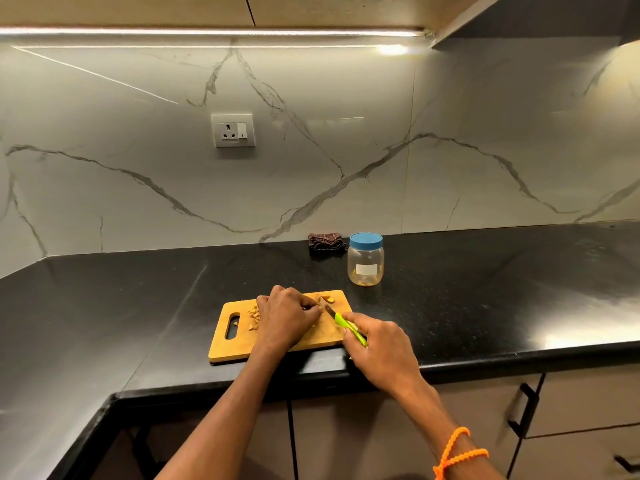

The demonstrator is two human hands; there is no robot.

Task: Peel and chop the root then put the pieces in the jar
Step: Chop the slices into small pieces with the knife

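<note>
A wooden cutting board (pixel 239 344) lies near the front edge of the black counter. My left hand (pixel 287 317) rests on the board with curled fingers pinching a small piece of root at the blade; the piece is mostly hidden. My right hand (pixel 377 344) grips the green handle of a knife (pixel 341 320), whose blade points up-left toward my left fingertips. Chopped root pieces (pixel 254 315) lie left of my left hand, and another piece (pixel 328 299) sits near the board's far right corner. The clear jar (pixel 365 263) with a blue lid on stands behind the board, a few pieces inside.
A folded dark cloth (pixel 326 241) lies by the wall left of the jar. A wall socket (pixel 233 129) sits on the marble backsplash. The black counter (pixel 485 289) runs left and right, with cabinet doors and handles (pixel 524 410) below its front edge.
</note>
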